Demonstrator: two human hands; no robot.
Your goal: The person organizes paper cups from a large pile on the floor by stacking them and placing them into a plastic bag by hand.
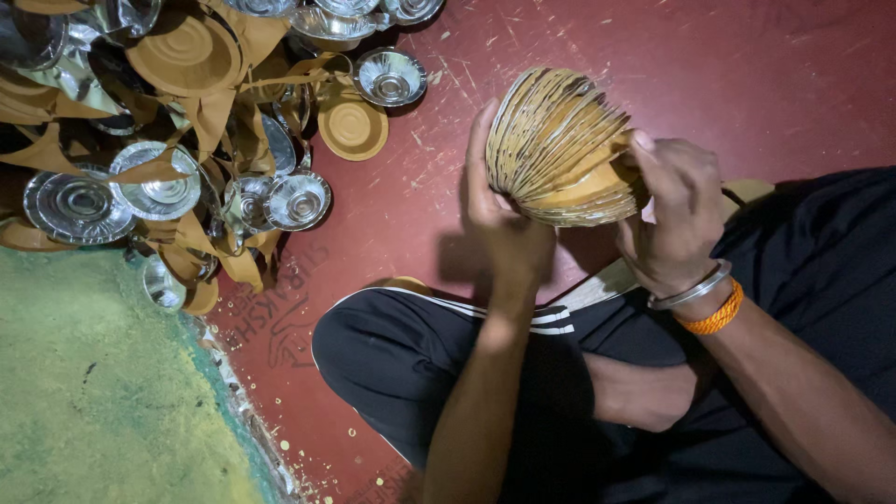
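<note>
Clamped between left hand and right hand, the nested stack of paper bowls is judged light, flimsy, slippery-sided, best held at both ends.

The heap of silver and tan paper bowls left of the nested bowl stack gets chopped by the top and left edges, and the left hand hides the stack's near side.

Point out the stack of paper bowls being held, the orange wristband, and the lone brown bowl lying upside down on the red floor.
stack of paper bowls (560, 149), head view, on the ribbed brown edges.
orange wristband (714, 317), head view, on the band's middle.
brown bowl (352, 126), head view, on its flat base.
</note>
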